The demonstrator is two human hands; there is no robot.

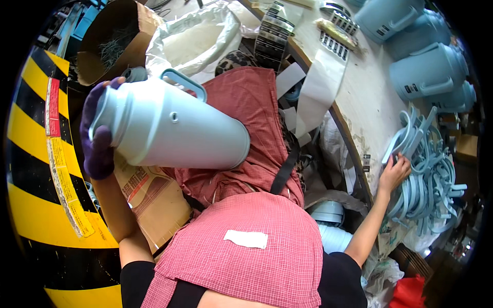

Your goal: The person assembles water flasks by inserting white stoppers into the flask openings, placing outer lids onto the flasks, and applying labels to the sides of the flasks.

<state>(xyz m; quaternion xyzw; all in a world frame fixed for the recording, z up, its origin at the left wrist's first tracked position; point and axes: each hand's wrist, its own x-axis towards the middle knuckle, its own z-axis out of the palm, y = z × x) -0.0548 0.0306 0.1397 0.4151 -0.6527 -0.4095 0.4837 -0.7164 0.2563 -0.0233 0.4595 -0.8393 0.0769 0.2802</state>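
Note:
My left hand (pixel 98 134), in a purple glove with bare fingertips, grips the spouted top end of a light blue plastic jug (pixel 177 126). The jug lies tilted across my lap, its base toward the right and one handle on its upper side. A small round hole shows in its wall. On the right, my right hand (pixel 394 173) has its fingers closed on a light blue handle strip (pixel 398 137) at the edge of a pile of similar curved handles (pixel 429 177) on the table.
Several finished-looking blue jugs (pixel 426 69) stand at the table's far right. Label sheets (pixel 336 36) lie on the table (pixel 362 108). A white sack (pixel 197 43) and a cardboard box (pixel 110 38) stand ahead. A yellow-and-black striped panel (pixel 31 195) borders my left.

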